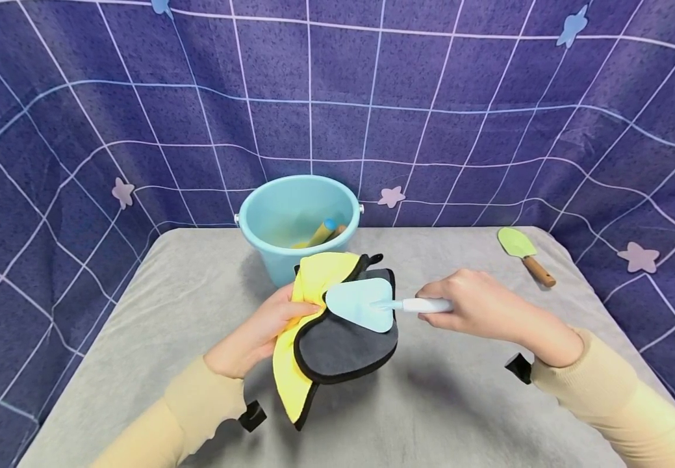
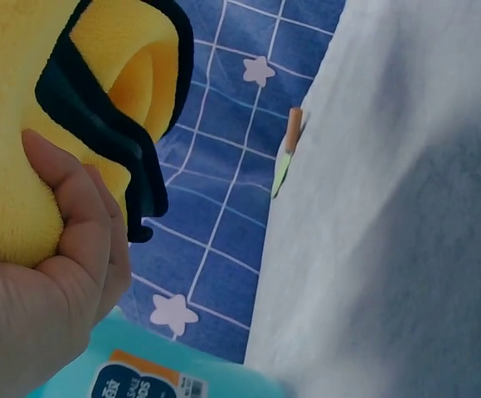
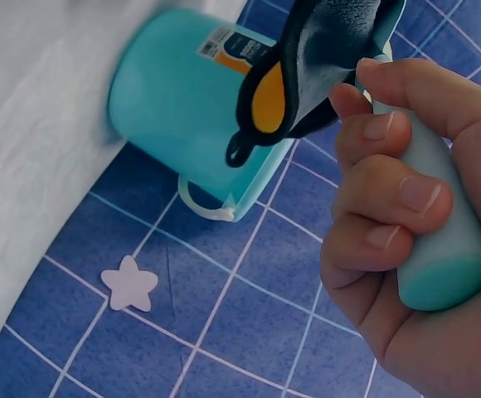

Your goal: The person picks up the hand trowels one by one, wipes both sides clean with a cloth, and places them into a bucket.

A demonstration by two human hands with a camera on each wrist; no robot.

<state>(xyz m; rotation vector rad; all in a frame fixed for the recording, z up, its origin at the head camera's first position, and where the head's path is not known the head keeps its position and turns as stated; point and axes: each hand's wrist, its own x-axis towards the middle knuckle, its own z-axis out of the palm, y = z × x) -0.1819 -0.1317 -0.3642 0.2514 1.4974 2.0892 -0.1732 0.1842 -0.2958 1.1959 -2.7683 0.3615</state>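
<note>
Over the bed-like grey surface, my left hand (image 1: pixel 264 325) grips a yellow and dark grey cloth (image 1: pixel 345 351) with black edging, bunched at its middle. In the left wrist view my fingers curl round the cloth's yellow side (image 2: pixel 8 191). My right hand (image 1: pixel 471 305) holds a small trowel by its pale handle (image 3: pixel 439 207), fingers wrapped round it. The trowel's light blue blade (image 1: pixel 363 302) lies against the grey side of the cloth. Behind the cloth stands a light blue bucket (image 1: pixel 273 257), its lower front partly hidden.
Inside the bucket are a yellow-handled tool (image 1: pixel 321 233) with a blue end and a brown handle. A green trowel (image 1: pixel 518 244) with a wooden handle lies at the back right of the grey covering (image 1: pixel 185 312). Purple gridded fabric (image 1: pixel 337 78) with stars surrounds the back and sides.
</note>
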